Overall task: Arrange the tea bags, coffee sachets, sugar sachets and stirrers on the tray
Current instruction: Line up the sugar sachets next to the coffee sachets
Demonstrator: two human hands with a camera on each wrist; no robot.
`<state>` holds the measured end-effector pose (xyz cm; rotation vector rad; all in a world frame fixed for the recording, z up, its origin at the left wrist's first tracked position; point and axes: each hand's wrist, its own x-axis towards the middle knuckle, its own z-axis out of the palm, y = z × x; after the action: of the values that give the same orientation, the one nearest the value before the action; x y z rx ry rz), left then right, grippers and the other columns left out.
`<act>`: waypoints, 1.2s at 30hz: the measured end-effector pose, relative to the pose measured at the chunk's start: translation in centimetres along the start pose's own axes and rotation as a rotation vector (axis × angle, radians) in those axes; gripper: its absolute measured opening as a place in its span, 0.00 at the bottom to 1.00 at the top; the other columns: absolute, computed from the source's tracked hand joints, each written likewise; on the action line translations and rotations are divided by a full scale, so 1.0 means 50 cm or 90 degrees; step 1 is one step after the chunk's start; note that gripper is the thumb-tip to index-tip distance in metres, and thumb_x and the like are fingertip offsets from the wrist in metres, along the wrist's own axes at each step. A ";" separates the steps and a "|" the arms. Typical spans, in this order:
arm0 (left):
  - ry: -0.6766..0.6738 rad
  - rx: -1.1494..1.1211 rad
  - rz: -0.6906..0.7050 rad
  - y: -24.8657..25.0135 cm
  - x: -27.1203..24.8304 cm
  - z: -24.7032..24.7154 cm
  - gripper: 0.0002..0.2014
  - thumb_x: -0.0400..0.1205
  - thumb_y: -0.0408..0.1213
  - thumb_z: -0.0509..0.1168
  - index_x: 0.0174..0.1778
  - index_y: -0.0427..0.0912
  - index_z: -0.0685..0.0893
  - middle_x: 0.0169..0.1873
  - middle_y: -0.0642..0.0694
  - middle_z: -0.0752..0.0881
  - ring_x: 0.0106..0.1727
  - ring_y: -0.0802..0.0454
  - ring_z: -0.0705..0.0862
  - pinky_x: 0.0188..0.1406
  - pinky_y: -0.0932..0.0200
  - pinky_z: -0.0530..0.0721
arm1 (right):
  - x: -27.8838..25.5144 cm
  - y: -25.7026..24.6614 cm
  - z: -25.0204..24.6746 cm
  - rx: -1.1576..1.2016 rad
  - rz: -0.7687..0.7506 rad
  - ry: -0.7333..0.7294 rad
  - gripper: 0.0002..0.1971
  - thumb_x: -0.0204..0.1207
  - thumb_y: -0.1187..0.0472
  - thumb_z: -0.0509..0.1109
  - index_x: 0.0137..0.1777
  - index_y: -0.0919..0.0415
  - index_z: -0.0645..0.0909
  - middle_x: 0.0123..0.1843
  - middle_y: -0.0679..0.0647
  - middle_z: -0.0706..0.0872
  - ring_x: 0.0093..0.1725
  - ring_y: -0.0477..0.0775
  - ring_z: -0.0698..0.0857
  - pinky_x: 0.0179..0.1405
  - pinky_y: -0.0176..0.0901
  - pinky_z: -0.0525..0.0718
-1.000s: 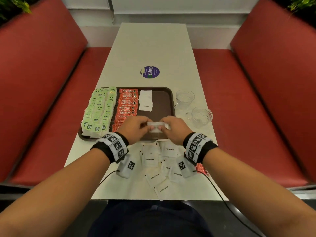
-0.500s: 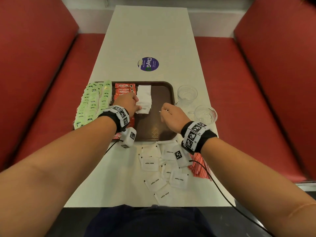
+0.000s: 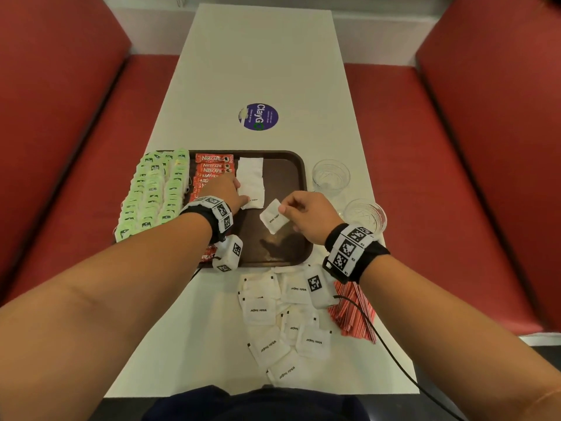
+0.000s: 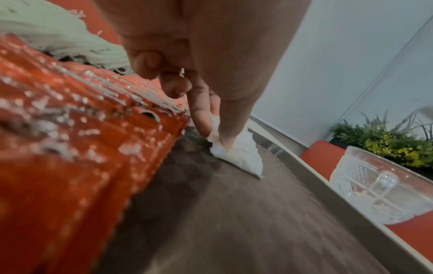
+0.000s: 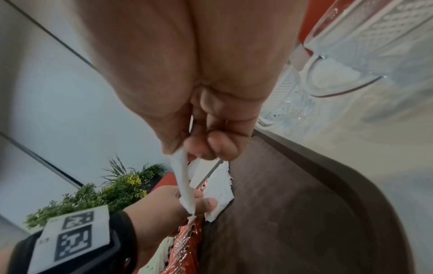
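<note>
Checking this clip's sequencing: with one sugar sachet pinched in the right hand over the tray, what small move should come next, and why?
Probably lay the sugar sachet from the right hand at the near end of the white row, which the left hand is holding in place; the tray has bare space there.

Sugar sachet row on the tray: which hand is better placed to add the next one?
Right. The right hand already pinches a sugar sachet above the tray, beside the row's near end; the left hand is holding that end down.
</note>
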<state>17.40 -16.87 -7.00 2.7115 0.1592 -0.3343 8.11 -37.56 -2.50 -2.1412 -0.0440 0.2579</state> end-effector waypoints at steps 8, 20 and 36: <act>-0.020 -0.242 0.209 0.029 -0.084 -0.046 0.13 0.84 0.55 0.64 0.45 0.51 0.85 0.38 0.55 0.86 0.40 0.60 0.82 0.41 0.61 0.76 | 0.008 0.005 0.017 0.187 0.066 0.001 0.03 0.85 0.64 0.67 0.49 0.62 0.78 0.42 0.63 0.90 0.31 0.54 0.88 0.28 0.38 0.85; -0.066 0.115 0.203 -0.002 -0.050 -0.051 0.16 0.82 0.48 0.70 0.63 0.45 0.87 0.55 0.45 0.88 0.55 0.46 0.83 0.50 0.57 0.75 | -0.024 0.040 0.011 -0.085 0.042 -0.082 0.09 0.75 0.53 0.78 0.49 0.54 0.82 0.43 0.52 0.87 0.38 0.45 0.81 0.39 0.34 0.79; 0.020 0.150 0.189 0.023 -0.089 -0.042 0.18 0.78 0.54 0.72 0.58 0.49 0.81 0.53 0.47 0.84 0.55 0.45 0.83 0.55 0.46 0.84 | -0.148 0.060 0.019 -0.460 -0.036 -0.243 0.21 0.66 0.40 0.81 0.52 0.48 0.79 0.49 0.45 0.79 0.47 0.49 0.79 0.43 0.43 0.79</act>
<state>13.72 -17.34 -3.54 2.9168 -0.2888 -0.2337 0.47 -39.41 -4.24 -2.7628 -0.4809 0.6974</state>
